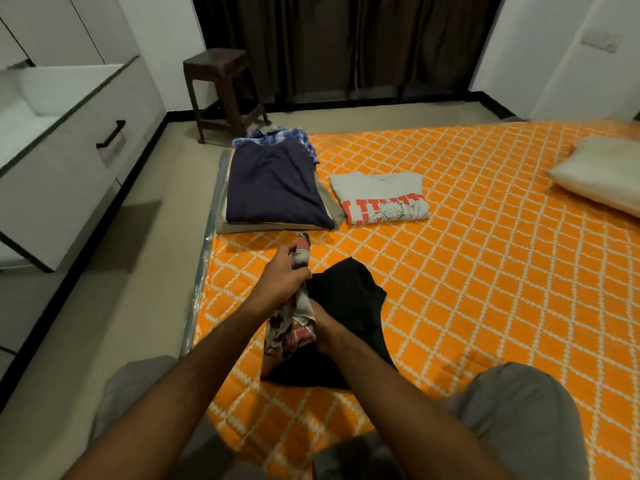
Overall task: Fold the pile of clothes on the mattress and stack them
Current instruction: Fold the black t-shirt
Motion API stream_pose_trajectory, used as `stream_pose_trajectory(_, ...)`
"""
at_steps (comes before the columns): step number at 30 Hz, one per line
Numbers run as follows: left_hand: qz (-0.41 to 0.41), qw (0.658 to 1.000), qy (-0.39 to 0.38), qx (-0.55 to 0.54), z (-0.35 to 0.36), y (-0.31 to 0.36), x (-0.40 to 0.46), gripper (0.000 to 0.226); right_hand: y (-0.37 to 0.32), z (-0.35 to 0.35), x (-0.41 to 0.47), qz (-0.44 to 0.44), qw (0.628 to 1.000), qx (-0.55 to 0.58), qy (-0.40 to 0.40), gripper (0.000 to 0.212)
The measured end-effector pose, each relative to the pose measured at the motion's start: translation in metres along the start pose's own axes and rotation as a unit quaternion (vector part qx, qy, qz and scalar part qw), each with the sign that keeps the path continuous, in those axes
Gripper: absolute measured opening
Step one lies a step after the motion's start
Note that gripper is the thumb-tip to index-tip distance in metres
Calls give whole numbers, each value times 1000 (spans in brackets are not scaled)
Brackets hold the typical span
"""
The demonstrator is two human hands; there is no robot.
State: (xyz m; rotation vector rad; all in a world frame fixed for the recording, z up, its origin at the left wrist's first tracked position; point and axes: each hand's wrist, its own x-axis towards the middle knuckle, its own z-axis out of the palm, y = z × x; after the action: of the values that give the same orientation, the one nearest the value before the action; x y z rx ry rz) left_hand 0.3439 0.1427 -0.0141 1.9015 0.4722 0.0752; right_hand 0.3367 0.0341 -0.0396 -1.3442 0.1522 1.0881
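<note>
Person kneels at the near edge of the mattress [485, 237], which wears an orange sheet with a white diamond pattern. Both forearms reach forward over it.

Left hand [280, 282]: fingers curled tight around the upper part of a printed cloth [291, 327] in grey, red and black; its grip is clamped on that cloth, and the cloth's top end pokes out above the fist.

Right hand [325, 332]: lower and nearer, fingers pinching the same printed cloth where it meets a black garment [349, 306]. The black garment lies rumpled on the sheet, spread to the right of both hands and under them.

Folded stack [277, 188] sits on the far-left corner of the mattress: navy top on top, tan layers beneath, blue checked shirt [277, 136] at the back. Just beside it to the right, a folded grey T-shirt [379, 197] with red lettering, lying alone.

Pillow [599, 171] at the far right edge. Dark wooden stool [221, 91] on the floor beyond the stack, before dark curtains [346, 43]. White cabinet [69, 150] with a black handle along the left.
</note>
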Motion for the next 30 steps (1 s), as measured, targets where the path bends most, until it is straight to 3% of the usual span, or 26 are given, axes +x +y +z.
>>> stream_pose_trajectory(4, -2, 999, -14, 36, 30, 1, -2, 46, -9, -36, 1, -75, 989, 127, 13, 64)
stream_pose_trajectory(6, -51, 996, -72, -25, 57, 7, -3, 35, -10, -67, 1, -92, 980, 179, 11, 73)
stream_pose_trajectory(9, -78, 983, -149, -74, 89, 8, -3, 29, -10, -106, -3, -110, 982, 144, 47, 52)
stream_pose_trajectory(11, 10, 996, -90, -1, 93, -7, 1, 29, -5, -130, 2, -107, 987, 60, 104, 25)
stream_pose_trajectory(13, 84, 983, 21, 162, 82, -32, 8, 29, 5, -149, 8, -107, 978, -45, 175, 21)
stream_pose_trajectory(14, 78, 966, 69, 236, 72, -44, 8, 34, 11, -155, 9, -103, 973, -81, 193, 24)
stream_pose_trajectory(16, -10, 954, 100, 284, 51, -72, 8, 52, 21, -160, 11, -97, 966, -109, 214, 28)
stream_pose_trajectory(19, -112, 974, 35, 192, 29, -111, 9, 72, 30, -160, 17, -105, 961, -135, 217, 27)
stream_pose_trajectory(22, -110, 989, -24, 101, 26, -115, 13, 57, 29, -156, 16, -130, 956, -127, 229, 26)
stream_pose_trajectory(26, -122, 987, -47, 97, 33, -112, 22, 56, 32, -158, 15, -142, 960, -81, 229, 21)
stream_pose_trajectory(30, -166, 981, -57, -84, 27, -120, 23, 26, 36, -162, 19, -117, 961, -101, 230, 20)
